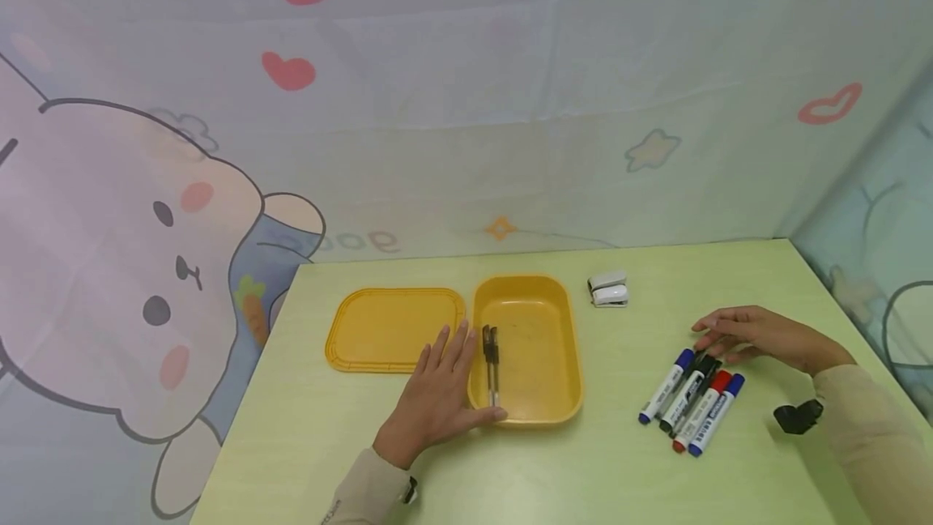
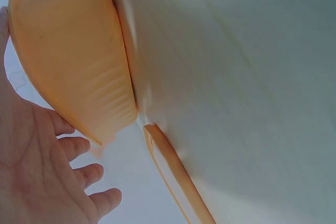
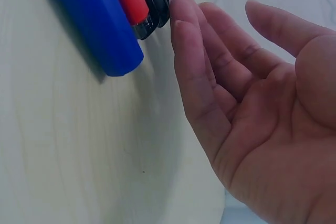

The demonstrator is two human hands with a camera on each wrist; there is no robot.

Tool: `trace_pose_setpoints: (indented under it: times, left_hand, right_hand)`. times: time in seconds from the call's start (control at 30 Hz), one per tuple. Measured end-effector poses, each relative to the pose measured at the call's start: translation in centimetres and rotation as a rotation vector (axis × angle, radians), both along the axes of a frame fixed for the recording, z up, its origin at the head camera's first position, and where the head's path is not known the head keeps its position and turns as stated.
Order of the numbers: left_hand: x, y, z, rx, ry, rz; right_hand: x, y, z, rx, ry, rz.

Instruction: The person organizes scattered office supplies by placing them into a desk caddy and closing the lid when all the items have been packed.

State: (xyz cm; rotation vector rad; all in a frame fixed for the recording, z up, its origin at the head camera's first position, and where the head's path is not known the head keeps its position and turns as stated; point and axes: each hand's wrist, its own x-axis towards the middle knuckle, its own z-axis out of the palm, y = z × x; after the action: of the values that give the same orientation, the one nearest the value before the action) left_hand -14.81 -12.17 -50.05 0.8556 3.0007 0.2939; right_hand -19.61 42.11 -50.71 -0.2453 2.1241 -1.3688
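My left hand [image 1: 437,395] lies with fingers spread along the left edge of a yellow plastic box [image 1: 539,416], its thumb over the near rim. In the left wrist view the hand [image 2: 42,166] touches the box's side [image 2: 73,40]. Two black-capped pens [image 1: 492,363] lie in the box, close to its left wall. Over the cap ends of several whiteboard markers, my right hand [image 1: 765,336] hovers with loosely bent fingers and holds nothing. Those markers have blue [image 1: 716,416], red [image 1: 701,411] and black [image 1: 685,399] caps. The right wrist view shows fingertips [image 3: 181,9] beside the black cap.
A flat yellow lid [image 1: 397,330] lies left of the box. Two small white staplers [image 1: 608,288] sit beyond the box, to its right. A printed cloth [image 1: 452,104] hangs behind the pale table [image 1: 583,476].
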Motion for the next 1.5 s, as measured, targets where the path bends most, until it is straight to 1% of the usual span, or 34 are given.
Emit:
trace_pose_setpoints:
  times: [0.17, 0.33, 0.5, 0.73, 0.93, 1.13, 1.23, 1.3, 1.4, 1.5]
  left_hand:
    - [-0.2, -0.1, -0.1, -0.008, 0.021, -0.002]
    - [-0.2, -0.1, -0.2, 0.0, 0.027, -0.004]
    - [-0.2, -0.1, -0.3, 0.009, 0.021, 0.0]
    - [-0.1, -0.1, -0.4, 0.007, 0.002, 0.007]
    - [0.0, -0.1, -0.3, 0.007, 0.002, 0.004]
    - [0.0, -0.1, -0.4, 0.006, 0.007, 0.003]
    - [-0.1, 0.0, -0.4, 0.009, 0.012, 0.001]
    - [-0.1, 0.0, -0.4, 0.01, 0.014, 0.001]
    - [-0.1, -0.1, -0.4, 0.01, 0.013, 0.001]
    - [-0.1, -0.1, -0.3, 0.014, 0.008, 0.0]
  right_hand:
    - [-0.5, -0.2, 0.3, 0.049, 0.034, 0.017]
    - [-0.9, -0.4, 0.4, 0.048, 0.025, 0.031]
    - [-0.8, -0.1, 0.3, 0.043, 0.041, 0.038]
    - [-0.2, 1.1, 0.0, 0.072, 0.077, -0.012]
    - [0.4, 1.5, -0.3, 0.081, 0.08, -0.068]
    - [0.7, 2.0, -0.3, 0.089, 0.094, -0.093]
    - [0.7, 2.3, -0.4, 0.088, 0.068, -0.097]
    - [0.6, 2.4, -0.5, 0.085, 0.029, -0.095]
    - [0.5, 2.4, -0.7, 0.052, -0.024, -0.079]
    - [0.5, 2.4, -0.8, 0.034, -0.039, -0.063]
